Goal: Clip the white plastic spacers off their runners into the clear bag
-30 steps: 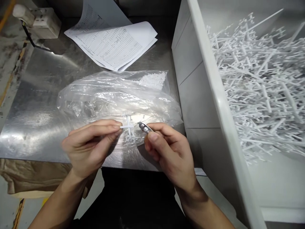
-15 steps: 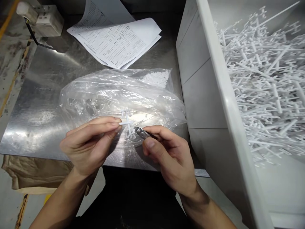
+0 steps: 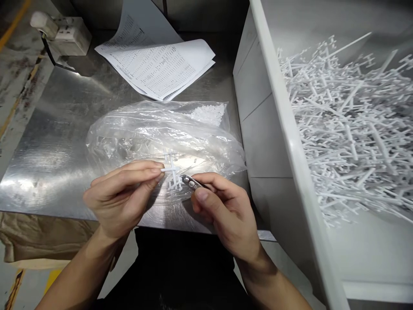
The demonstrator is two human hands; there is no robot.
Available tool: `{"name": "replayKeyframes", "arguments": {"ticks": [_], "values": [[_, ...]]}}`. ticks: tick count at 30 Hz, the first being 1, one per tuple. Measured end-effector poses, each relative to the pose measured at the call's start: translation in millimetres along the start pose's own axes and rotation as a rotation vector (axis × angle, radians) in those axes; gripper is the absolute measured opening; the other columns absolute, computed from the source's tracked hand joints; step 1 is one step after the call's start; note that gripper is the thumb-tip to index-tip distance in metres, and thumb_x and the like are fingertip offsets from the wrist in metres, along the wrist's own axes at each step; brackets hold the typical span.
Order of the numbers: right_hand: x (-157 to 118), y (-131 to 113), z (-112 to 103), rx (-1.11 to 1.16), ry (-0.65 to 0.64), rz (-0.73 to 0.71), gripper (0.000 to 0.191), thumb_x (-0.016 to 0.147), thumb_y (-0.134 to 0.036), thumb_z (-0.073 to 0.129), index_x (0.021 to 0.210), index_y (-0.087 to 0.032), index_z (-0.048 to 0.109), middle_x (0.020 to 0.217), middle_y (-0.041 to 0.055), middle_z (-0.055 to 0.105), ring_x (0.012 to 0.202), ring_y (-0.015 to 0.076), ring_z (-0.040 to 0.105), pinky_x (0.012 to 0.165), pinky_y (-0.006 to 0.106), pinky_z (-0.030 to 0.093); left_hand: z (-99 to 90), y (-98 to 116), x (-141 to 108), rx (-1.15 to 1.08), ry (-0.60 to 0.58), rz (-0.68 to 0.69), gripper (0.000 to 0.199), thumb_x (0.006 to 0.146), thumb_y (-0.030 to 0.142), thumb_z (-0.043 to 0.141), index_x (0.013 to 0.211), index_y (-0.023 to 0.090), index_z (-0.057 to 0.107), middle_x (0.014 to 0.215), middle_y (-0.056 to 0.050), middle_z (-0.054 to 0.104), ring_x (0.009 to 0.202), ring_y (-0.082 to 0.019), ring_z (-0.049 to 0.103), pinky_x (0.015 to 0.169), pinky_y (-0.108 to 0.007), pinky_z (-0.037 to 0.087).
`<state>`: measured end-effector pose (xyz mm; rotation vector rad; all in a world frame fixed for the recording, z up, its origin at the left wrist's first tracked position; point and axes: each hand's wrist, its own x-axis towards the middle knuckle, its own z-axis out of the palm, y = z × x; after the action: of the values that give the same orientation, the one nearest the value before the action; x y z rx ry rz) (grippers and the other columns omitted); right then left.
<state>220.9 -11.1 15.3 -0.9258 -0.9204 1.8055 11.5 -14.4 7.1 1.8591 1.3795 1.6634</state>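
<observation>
A small white branched plastic sprue [image 3: 173, 171] is pinched by one stem between the thumb and fingers of my left hand [image 3: 127, 189]. My right hand [image 3: 224, 206] is closed around a small metal cutter [image 3: 191, 181], most of its handle hidden in the palm. The cutter's tip is beside the sprue's lower right branches; whether it touches them I cannot tell. Below and behind both lies a clear plastic bag [image 3: 135, 125] on the metal table [image 3: 58, 150]. Many tiny white pieces [image 3: 208, 114] are gathered in the bag's far right corner.
To the right stands a tall-walled white bin [image 3: 290, 142] with a heap of white sprues [image 3: 348, 129]. Printed sheets [image 3: 161, 64] lie behind the bag. A white power socket block [image 3: 71, 36] sits back left. Brown material [image 3: 41, 237] shows below the table's front edge.
The camera view has shifted slightly, so the bin and papers appear moved. Both hands keep their holds on the sprue and cutter, with hardly any change between them.
</observation>
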Motion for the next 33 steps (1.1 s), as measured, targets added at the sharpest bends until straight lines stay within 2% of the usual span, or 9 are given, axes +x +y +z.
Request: {"name": "replayKeyframes", "arguments": {"ticks": [7, 12, 17, 21, 24, 29, 33], "values": [[-0.4, -2.3, 0.7, -0.005, -0.003, -0.030, 0.011, 0.105, -0.032, 0.080, 0.109, -0.022, 0.079, 0.069, -0.0050, 0.062, 0.055, 0.0069, 0.042, 0.048, 0.021, 0.032, 1.5, -0.7, -1.3, -0.018, 0.003, 0.004, 0.045, 0.088, -0.008, 0.086, 0.114, 0.028, 0.088, 0.107, 0.004, 0.088, 0.099, -0.012, 0.084, 0.092, -0.023, 0.072], [-2.2, 0.8, 2.7, -0.081, -0.009, -0.050, 0.014, 0.108, -0.035, 0.077, 0.113, -0.022, 0.078, 0.066, -0.0070, 0.054, 0.055, 0.0079, 0.042, 0.050, 0.022, 0.031, 1.4, -1.1, -1.2, -0.003, -0.007, 0.031, 0.041, 0.088, -0.007, 0.086, 0.113, 0.027, 0.088, 0.106, 0.004, 0.087, 0.098, -0.012, 0.084, 0.092, -0.024, 0.072], [-1.3, 8.1, 5.9, -0.166, 0.059, -0.141, 0.014, 0.111, -0.035, 0.073, 0.119, -0.024, 0.078, 0.074, -0.0048, 0.065, 0.057, 0.0068, 0.048, 0.050, 0.021, 0.037, 3.6, -2.0, -0.4, 0.060, -0.011, 0.037, 0.043, 0.087, -0.008, 0.085, 0.111, 0.027, 0.088, 0.105, 0.004, 0.087, 0.099, -0.013, 0.085, 0.091, -0.025, 0.073], [2.0, 9.4, 7.4, -0.222, 0.090, -0.199, 0.013, 0.112, -0.033, 0.071, 0.116, -0.024, 0.078, 0.077, -0.0049, 0.066, 0.058, 0.0065, 0.050, 0.052, 0.022, 0.041, 5.9, -2.1, 1.9, 0.064, -0.001, 0.011, 0.043, 0.088, -0.008, 0.084, 0.111, 0.029, 0.088, 0.107, 0.004, 0.088, 0.098, -0.014, 0.085, 0.087, -0.025, 0.072], [4.4, 8.9, 8.0, -0.237, 0.120, -0.202, 0.013, 0.113, -0.034, 0.070, 0.113, -0.023, 0.078, 0.076, -0.0056, 0.066, 0.058, 0.0065, 0.050, 0.055, 0.022, 0.044, 7.0, -0.7, 8.6, 0.075, -0.015, -0.013, 0.041, 0.090, -0.005, 0.085, 0.110, 0.030, 0.088, 0.106, 0.005, 0.087, 0.099, -0.014, 0.085, 0.090, -0.026, 0.072], [6.9, 10.4, 9.0, -0.232, 0.207, -0.183, 0.014, 0.111, -0.036, 0.072, 0.113, -0.023, 0.078, 0.074, -0.0060, 0.066, 0.058, 0.0071, 0.051, 0.054, 0.023, 0.044, 8.1, -2.5, 22.5, 0.166, -0.096, 0.057, 0.035, 0.091, -0.003, 0.085, 0.105, 0.029, 0.086, 0.103, 0.007, 0.087, 0.097, -0.012, 0.086, 0.092, -0.023, 0.072], [6.7, 9.3, 10.9, -0.167, 0.233, -0.175, 0.012, 0.109, -0.034, 0.075, 0.110, -0.022, 0.077, 0.072, -0.0058, 0.065, 0.057, 0.0076, 0.050, 0.052, 0.023, 0.042, 9.1, -8.1, 23.3, 0.185, -0.066, 0.053, 0.036, 0.088, -0.006, 0.086, 0.099, 0.028, 0.085, 0.100, 0.008, 0.087, 0.096, -0.011, 0.086, 0.090, -0.020, 0.072]]}}
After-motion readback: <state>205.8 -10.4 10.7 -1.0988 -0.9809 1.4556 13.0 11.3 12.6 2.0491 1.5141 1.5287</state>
